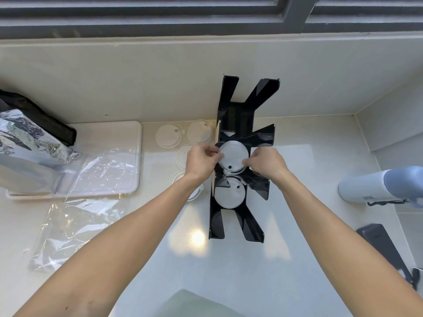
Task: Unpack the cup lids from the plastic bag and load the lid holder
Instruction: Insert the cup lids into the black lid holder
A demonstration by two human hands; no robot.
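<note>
A black lid holder with several slanted slots stands on the white counter against the back wall. A white cup lid sits in a middle slot, pinched at its left edge by my left hand and at its right edge by my right hand. Another white lid rests in the slot just below. Loose clear lids lie on the counter left of the holder; one touches its side. The empty clear plastic bag lies crumpled at the left.
A white tray at the left carries plastic wrap and a silvery foil bag. A pale blue bottle lies at the right edge, with a black object below it. A wall corner closes the right side.
</note>
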